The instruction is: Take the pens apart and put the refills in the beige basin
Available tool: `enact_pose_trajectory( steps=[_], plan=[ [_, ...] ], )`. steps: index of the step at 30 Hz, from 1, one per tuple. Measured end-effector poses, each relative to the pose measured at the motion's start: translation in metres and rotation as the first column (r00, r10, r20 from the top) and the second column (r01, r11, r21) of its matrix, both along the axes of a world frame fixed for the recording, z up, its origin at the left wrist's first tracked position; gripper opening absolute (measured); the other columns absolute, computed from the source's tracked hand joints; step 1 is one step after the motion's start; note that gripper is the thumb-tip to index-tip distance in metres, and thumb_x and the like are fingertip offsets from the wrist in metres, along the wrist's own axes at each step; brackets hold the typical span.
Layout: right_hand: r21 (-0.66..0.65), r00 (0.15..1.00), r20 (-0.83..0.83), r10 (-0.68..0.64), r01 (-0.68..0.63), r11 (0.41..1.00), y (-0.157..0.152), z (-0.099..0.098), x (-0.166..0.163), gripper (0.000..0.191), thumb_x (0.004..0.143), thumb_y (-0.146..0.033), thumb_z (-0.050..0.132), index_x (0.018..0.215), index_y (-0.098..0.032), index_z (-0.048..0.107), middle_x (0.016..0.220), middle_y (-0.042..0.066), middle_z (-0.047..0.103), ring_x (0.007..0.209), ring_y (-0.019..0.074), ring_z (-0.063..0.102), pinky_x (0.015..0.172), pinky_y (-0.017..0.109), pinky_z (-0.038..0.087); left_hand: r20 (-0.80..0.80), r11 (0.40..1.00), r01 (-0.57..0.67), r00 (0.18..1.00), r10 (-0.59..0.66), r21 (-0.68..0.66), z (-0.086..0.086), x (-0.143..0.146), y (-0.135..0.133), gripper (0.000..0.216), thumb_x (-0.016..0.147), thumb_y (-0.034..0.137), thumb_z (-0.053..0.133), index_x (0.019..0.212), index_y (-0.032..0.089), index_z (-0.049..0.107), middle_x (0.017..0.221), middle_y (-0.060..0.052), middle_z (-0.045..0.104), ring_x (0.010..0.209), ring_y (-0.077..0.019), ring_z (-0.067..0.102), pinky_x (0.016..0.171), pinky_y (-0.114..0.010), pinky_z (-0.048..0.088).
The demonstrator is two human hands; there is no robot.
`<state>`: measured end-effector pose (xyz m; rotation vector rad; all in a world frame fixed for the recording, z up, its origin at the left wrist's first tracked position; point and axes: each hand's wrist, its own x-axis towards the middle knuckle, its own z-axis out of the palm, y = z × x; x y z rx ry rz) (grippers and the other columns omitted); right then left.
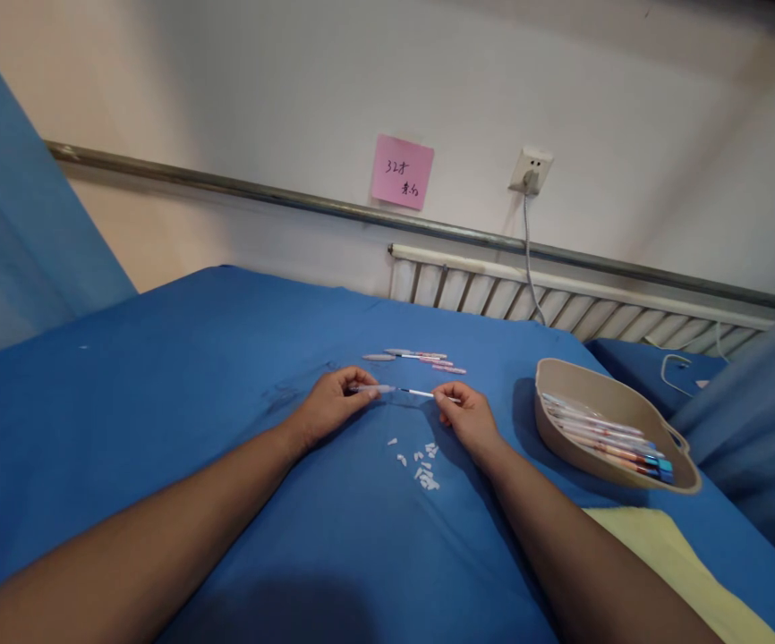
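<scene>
My left hand (342, 400) pinches a pale grey pen barrel (382, 388), its tapered end pointing right. Fingers of my right hand (463, 411) close on a thin white pen refill (421, 394) with a dark tip section. The refill's tip points at the barrel's end, nearly in line with it; whether they touch I cannot tell. Just beyond my hands lie a loose grey pen barrel part (378, 358), another refill (409, 357) and several pink-patterned pen parts (449, 368). Small white scraps (427, 481) are scattered on the blue cloth between my forearms.
To the right stands a beige basket (602, 380) holding several pens (602, 434). A yellow cloth (669, 555) lies in front of it. Behind the blue-covered table (179, 358) are a radiator (468, 286), a metal rail (259, 190) and a plugged-in cable (528, 241).
</scene>
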<state>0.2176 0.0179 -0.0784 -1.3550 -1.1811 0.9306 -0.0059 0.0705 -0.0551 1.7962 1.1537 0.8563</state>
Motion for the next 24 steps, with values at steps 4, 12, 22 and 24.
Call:
enact_pose_trajectory(
  steps=[4,12,22,24],
  plan=[
    [0.004,0.999,0.024,0.030,-0.030,1.000,-0.001,-0.001,0.000,0.031,0.067,-0.049,0.060,0.072,-0.018,0.060,0.048,-0.005,0.050,0.045,0.0101,0.045,0.046,0.022,0.035,-0.013,0.999,0.047,0.999,-0.047,-0.013,0.001,0.000,-0.002,0.029,0.068,0.044,0.065,0.082,0.018,0.063,0.074,-0.001,0.065,0.069,-0.0169,0.059,0.060,-0.025,0.045],
    [0.078,0.985,0.075,0.157,-0.163,0.984,-0.005,-0.005,-0.010,0.028,0.079,-0.044,0.054,0.089,-0.018,0.060,0.067,-0.002,0.058,0.061,0.0125,0.055,0.059,0.024,0.044,-0.004,0.986,0.154,0.988,-0.155,-0.068,0.005,0.005,-0.013,0.031,0.070,0.045,0.065,0.083,0.017,0.064,0.067,0.001,0.062,0.061,-0.0142,0.056,0.058,-0.024,0.043],
    [0.168,0.904,0.178,0.388,-0.416,0.893,-0.021,0.004,-0.020,0.039,0.091,-0.043,0.043,0.124,-0.023,0.049,0.120,0.007,0.059,0.112,0.0189,0.054,0.097,0.037,0.041,0.007,0.940,0.335,0.942,-0.335,-0.071,0.006,0.012,-0.029,0.023,0.077,0.040,0.059,0.087,0.020,0.066,0.085,-0.001,0.069,0.079,-0.0176,0.061,0.072,-0.026,0.046],
    [0.176,0.922,0.291,0.257,-0.315,0.933,-0.009,0.001,-0.005,0.039,0.093,-0.042,0.037,0.122,-0.022,0.052,0.124,0.008,0.057,0.116,0.0200,0.051,0.101,0.039,0.037,-0.040,0.933,0.352,0.934,-0.356,-0.079,0.005,0.011,-0.029,0.024,0.078,0.039,0.059,0.090,0.020,0.066,0.084,-0.001,0.068,0.078,-0.0171,0.061,0.071,-0.025,0.046]
  ],
)
